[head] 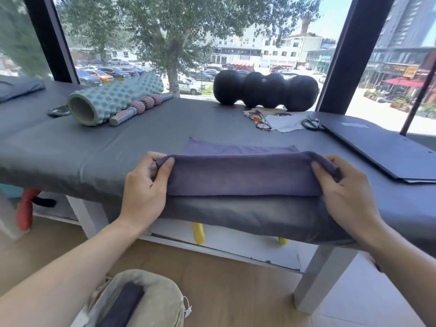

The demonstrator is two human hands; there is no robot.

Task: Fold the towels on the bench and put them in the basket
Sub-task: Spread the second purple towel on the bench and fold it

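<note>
On desk [94, 149] front edge | purple towel [243, 178] lying flat, near half lifted over | basket [151, 300] on floor below w/ folded towel inside | left hand [144, 192] & right hand [342, 192] apart, each pinching a towel corner

Bright daylight from the window [212, 43], soft shadows, wide-angle bending and slight blur at the edges.

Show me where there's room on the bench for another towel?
The bare gray stretch of the bench between the foam roller and the glasses. Also left of the purple towel. The right side is crowded with scissors and a board.
</note>
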